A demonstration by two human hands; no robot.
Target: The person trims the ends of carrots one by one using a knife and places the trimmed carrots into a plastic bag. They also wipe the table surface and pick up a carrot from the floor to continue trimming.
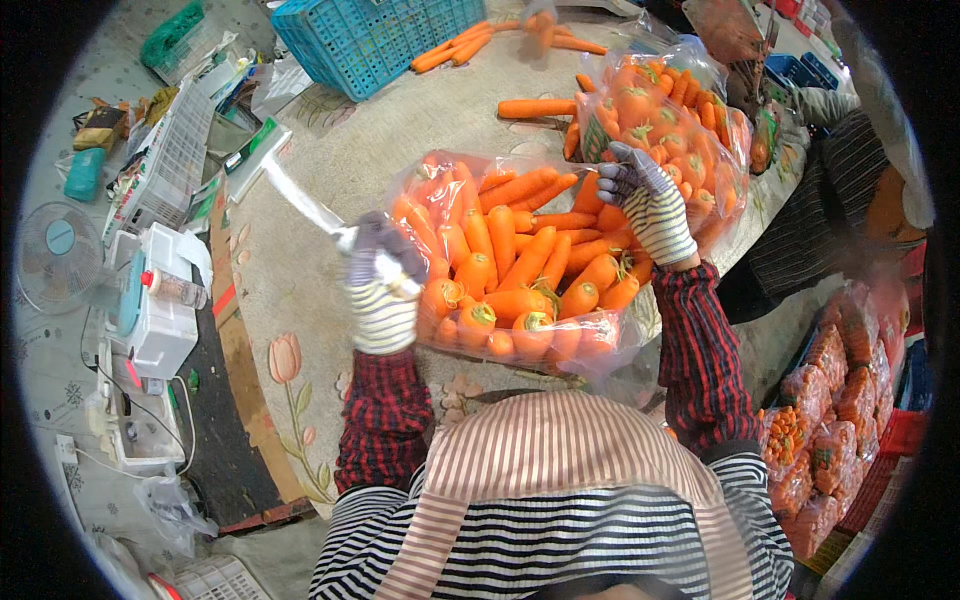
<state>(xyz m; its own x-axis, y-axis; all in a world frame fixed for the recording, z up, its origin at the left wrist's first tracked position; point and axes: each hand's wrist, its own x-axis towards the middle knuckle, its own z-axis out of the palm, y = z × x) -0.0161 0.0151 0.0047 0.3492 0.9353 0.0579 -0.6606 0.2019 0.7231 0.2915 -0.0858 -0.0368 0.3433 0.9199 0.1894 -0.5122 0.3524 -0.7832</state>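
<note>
A clear plastic bag of carrots (517, 255) lies on the table before me, its carrots partly uncovered in the middle. At the bag's left side is my left hand (382, 281), in a striped work glove and blurred. Its fingers are closed around a white strip (304, 193), which stretches up and left towards a flat packet with a green edge (255, 154). My right hand (649, 202), gloved as well, is at the bag's right edge with fingers bent. Whether it grips any film is unclear. Just beyond it rests a second clear bag full of carrots (675, 142).
Loose carrots (536, 109) lie across the table's far part, beside a blue plastic crate (379, 45). Another person's blurred hand (538, 34) is over some of them. Packed carrot bags (832, 420) are piled low on the right. A fan (60, 255) and a foam box (161, 330) stand left.
</note>
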